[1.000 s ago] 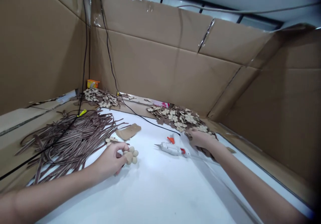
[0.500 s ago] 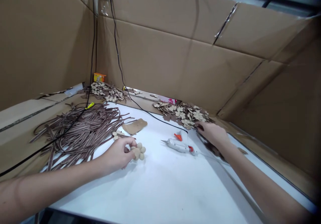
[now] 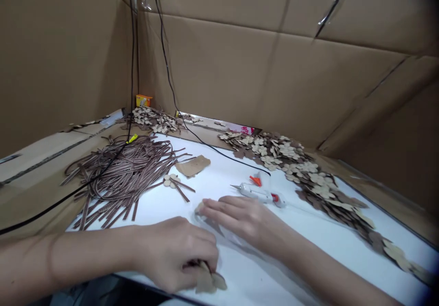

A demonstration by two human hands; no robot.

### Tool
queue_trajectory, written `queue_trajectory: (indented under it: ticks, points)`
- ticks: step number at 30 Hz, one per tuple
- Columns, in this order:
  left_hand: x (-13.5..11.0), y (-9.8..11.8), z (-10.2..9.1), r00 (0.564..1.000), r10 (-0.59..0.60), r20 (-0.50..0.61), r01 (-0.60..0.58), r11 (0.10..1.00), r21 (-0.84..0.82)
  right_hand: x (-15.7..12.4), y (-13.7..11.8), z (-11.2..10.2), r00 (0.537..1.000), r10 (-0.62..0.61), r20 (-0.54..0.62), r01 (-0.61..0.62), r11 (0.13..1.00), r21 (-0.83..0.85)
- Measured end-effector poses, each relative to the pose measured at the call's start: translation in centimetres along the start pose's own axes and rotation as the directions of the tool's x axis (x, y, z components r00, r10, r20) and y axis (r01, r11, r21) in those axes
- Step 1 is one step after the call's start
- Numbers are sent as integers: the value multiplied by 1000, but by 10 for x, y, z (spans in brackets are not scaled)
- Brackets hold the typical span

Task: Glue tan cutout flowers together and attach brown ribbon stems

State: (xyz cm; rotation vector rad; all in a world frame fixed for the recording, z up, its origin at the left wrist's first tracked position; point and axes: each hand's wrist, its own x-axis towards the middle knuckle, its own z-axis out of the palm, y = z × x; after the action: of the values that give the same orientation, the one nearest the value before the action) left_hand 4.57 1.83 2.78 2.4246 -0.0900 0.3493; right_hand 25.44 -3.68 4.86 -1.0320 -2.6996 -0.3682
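Head view: my left hand was clenched on a tan wooden cut-out, partly hidden by the fingers, at the near edge of the white worktop. My right hand lay released, its fingers stretched flat toward a small pale piece. Just beyond them lay a white hot-glue gun and a small orange part. Brown striped strips, a small wooden flower and a cardboard scrap sat to the left; wooden cut-outs were heaped along the far right. I judged that a loose grip so near the edge could drop the cut-out, while a careless right-hand sweep could knock the glue gun or snag the black cable.
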Motion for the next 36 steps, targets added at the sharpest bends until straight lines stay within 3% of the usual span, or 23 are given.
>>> queue_trajectory:
  ticks: [3,8,13,19,24,30,36]
  points:
    - [-3,-2,5,999,37,17,-38,999,30,2,-2,12,998,-65,-17,64,996,-60]
    - [-2,-5,6,999,32,-29,-33,999,-13,-12,3,5,996,-83,20,83,996,34]
    - [0,-6,9,996,53,-77,-54,998,-14,-36,9,-4,984,53,168,-79,985,153]
    - [1,-6,9,993,100,-56,-96,993,74,-60,24,-21,917,240,319,-283,954,97]
    - [2,-7,8,994,107,-11,-106,993,49,-59,14,-11,890,370,268,-419,894,158]
    - [3,-3,4,994,107,-22,-107,994,26,-41,-3,7,944,310,112,-324,934,147]
    - [3,-3,4,991,128,-41,-126,991,46,-35,-4,15,962,258,87,-270,943,194]
